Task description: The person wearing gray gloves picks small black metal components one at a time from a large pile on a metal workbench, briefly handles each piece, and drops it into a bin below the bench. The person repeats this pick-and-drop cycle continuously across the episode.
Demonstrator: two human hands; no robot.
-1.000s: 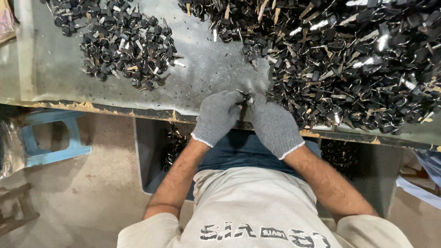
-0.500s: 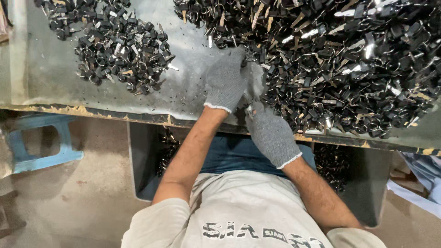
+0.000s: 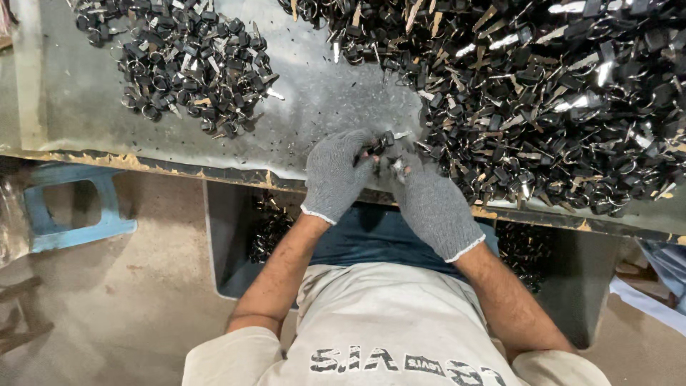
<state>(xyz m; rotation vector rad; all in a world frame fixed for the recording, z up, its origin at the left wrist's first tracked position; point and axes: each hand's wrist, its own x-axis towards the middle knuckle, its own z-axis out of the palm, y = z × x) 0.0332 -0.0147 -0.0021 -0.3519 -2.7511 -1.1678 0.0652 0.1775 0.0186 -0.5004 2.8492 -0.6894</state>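
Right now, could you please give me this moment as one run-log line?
left hand: gloved, holding black key | right hand: gloved, touching it | big key pile: right | small pile: left

No real packages, signs or screens around here, the only label-type thing I can spot is the dark printed lettering across the pale grey shirt, near bottom centre, a short line of blocky characters.

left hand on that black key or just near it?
Touching. The head view shows the gloved left hand with its fingers closed around a black-headed key at the table edge, no gap visible. The right hand meets it there too.
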